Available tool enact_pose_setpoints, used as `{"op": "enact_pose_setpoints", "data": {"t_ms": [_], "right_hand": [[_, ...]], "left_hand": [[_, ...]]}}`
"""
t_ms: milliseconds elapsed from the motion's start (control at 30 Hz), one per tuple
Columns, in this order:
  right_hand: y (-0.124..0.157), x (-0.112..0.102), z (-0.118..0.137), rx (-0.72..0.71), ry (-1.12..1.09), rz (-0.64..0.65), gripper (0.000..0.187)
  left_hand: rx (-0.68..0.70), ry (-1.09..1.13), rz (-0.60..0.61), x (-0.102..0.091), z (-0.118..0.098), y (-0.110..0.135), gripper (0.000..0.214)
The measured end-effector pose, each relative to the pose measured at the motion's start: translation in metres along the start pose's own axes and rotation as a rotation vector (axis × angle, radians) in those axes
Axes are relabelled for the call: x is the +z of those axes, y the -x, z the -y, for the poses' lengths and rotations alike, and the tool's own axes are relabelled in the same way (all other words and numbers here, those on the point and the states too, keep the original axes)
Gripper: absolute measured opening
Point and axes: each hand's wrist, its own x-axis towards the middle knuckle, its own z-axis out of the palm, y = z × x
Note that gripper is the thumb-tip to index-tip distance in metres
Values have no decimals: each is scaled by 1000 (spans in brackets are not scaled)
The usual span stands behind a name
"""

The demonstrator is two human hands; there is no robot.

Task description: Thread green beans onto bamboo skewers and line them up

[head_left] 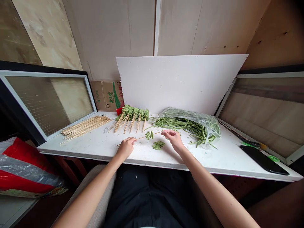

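Note:
Between my hands, over the white table, runs a thin wooden skewer (142,137) with several cut green bean pieces (149,135) threaded crosswise near its middle. My left hand (127,147) is closed round the skewer's left part. At the other end, the fingertips of my right hand (173,137) pinch the skewer close to its tip. Just below the skewer a small pile of cut bean pieces (158,145) lies on the table. Behind my hands, finished bean skewers (135,113) are stacked with their bare sticks pointing toward me.
Bare skewers (86,126) lie in a heap at left. A clear plastic bag (211,125) of long green beans (180,123) stands behind my right hand. A black phone (264,160) and scissors (249,141) are at right. A white board (178,84) and a cardboard box (106,95) stand at the back.

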Motion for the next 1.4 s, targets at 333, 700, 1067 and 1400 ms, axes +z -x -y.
{"op": "enact_pose_setpoints", "data": {"t_ms": [333, 700, 1067, 1400], "right_hand": [[6, 19, -14, 43, -130, -91, 41], [9, 19, -13, 24, -81, -45, 44], [14, 23, -6, -24, -33, -74, 41], [16, 27, -5, 34, -55, -125, 43]], "left_hand": [[9, 26, -7, -5, -4, -1, 42], [-6, 10, 19, -4, -3, -1, 43], [12, 5, 16, -1, 1, 0, 42], [-3, 22, -7, 3, 8, 2, 61]]}}
